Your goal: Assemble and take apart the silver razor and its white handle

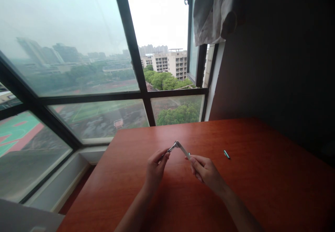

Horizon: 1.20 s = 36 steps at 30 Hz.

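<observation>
Both hands are raised over a reddish-brown wooden table [261, 190]. My left hand [155, 169] pinches the dark end of a slim metal pen-like piece [171, 149]. My right hand [205, 169] pinches a second thin silvery piece [184, 151]. The two pieces meet at their tips above the table, forming a peak. A small teal-and-silver part [226, 154] lies on the table just right of my right hand.
A large window with dark frames [136, 61] stands behind the table, looking out on buildings and trees. A grey cloth [214, 12] hangs at the upper right beside a dark wall. The table's left edge drops to a white sill and floor.
</observation>
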Tool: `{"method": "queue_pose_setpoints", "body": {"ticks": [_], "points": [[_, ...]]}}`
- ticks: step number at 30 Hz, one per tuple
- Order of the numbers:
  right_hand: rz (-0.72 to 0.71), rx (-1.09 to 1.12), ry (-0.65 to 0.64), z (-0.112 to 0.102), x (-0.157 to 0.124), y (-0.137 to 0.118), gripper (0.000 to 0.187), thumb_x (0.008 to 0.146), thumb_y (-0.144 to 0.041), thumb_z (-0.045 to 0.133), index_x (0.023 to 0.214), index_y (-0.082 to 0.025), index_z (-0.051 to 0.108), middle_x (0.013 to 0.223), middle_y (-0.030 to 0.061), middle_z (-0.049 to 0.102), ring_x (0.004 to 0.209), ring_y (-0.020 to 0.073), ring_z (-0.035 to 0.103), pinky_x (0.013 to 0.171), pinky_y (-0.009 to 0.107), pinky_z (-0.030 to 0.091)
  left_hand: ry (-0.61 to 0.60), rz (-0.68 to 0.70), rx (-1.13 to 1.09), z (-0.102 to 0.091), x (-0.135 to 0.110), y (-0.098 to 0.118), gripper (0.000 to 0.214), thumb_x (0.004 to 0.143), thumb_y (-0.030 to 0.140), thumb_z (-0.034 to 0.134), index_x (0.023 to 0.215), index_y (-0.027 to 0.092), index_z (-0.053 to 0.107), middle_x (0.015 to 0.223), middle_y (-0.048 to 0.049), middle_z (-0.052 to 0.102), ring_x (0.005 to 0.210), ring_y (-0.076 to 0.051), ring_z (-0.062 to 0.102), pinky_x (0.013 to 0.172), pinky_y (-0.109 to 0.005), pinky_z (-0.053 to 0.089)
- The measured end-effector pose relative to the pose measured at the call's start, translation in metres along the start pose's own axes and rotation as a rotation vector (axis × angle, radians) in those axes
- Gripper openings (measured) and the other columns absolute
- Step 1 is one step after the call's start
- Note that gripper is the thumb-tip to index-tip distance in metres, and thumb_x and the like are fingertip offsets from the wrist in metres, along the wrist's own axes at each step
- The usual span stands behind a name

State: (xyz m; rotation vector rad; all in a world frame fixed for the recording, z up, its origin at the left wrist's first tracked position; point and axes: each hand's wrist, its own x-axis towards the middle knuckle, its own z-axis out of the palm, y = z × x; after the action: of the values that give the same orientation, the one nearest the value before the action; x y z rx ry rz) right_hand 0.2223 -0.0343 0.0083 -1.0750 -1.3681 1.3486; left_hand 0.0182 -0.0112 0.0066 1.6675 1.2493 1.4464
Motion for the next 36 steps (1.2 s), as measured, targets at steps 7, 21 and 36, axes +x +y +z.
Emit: {"method": "queue_pose_setpoints", "body": {"ticks": [7, 21, 36], "points": [[-0.006, 0.023, -0.005, 0.0, 0.001, 0.004, 0.05, 0.087, -0.057, 0.049, 0.099, -0.012, 0.065, 0.057, -0.0049, 0.049, 0.035, 0.0043, 0.036, 0.033, 0.018, 0.024, -0.062, 0.034, -0.001, 0.002, -0.001, 0.003, 0.028, 0.083, 0.037, 0.064, 0.096, 0.015, 0.075, 0.077, -0.0065, 0.069, 0.068, -0.017, 0.06, 0.061, -0.023, 0.048], [-0.074, -0.136, 0.023, 0.0, 0.002, 0.008, 0.046, 0.089, -0.054, 0.047, 0.087, -0.013, 0.068, 0.053, -0.0042, 0.049, 0.037, 0.0068, 0.04, 0.036, 0.019, 0.027, 0.096, -0.014, 0.072, -0.003, 0.001, -0.001, 0.03, 0.082, 0.039, 0.064, 0.098, 0.016, 0.075, 0.084, -0.0069, 0.073, 0.073, -0.018, 0.063, 0.064, -0.024, 0.049], [-0.02, -0.793, 0.518, -0.072, 0.013, 0.016, 0.035, 0.088, -0.041, 0.046, 0.087, -0.019, 0.073, 0.09, 0.0112, 0.073, 0.082, 0.0254, 0.065, 0.068, 0.03, 0.044, 0.031, -0.094, -0.005, 0.005, -0.002, -0.003, 0.035, 0.079, 0.043, 0.066, 0.098, 0.015, 0.075, 0.08, -0.0066, 0.072, 0.071, -0.019, 0.063, 0.062, -0.024, 0.049]]}}
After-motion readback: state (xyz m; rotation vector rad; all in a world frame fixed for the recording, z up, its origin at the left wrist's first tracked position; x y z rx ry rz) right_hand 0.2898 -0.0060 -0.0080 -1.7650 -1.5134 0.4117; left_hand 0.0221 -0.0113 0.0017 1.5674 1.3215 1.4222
